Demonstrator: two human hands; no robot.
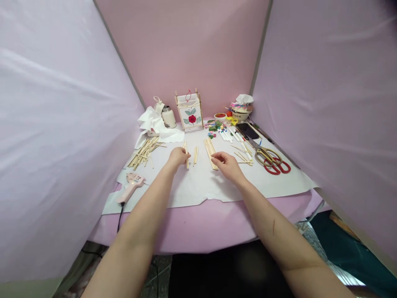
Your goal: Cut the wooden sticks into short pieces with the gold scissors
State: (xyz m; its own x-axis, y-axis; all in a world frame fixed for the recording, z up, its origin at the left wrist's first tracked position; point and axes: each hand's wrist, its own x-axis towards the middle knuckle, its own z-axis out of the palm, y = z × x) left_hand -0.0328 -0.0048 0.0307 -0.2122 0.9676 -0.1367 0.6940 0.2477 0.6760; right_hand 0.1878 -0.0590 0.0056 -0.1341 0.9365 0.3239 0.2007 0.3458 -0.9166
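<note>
My left hand (179, 157) is closed around a few thin wooden sticks (187, 162), which stand nearly upright in the view, close to the cloth. Just right of it lies a short pair of wooden sticks (195, 155). My right hand (228, 164) has its thumb and fingers drawn together at the edge of a row of several longer wooden sticks (208, 150) laid side by side. Its fingertips touch the lower part of that row; how firmly they grip I cannot tell. A loose pile of wooden sticks (145, 153) lies left of my left hand.
A pink glue gun (132, 188) with a cord lies front left. At the back stands a lantern (191, 114) with a red rose, beside a jar (168, 117). Right are markers (222, 134), scissors (263, 155), a phone (247, 130) and a bowl (240, 114). Fabric walls enclose the table.
</note>
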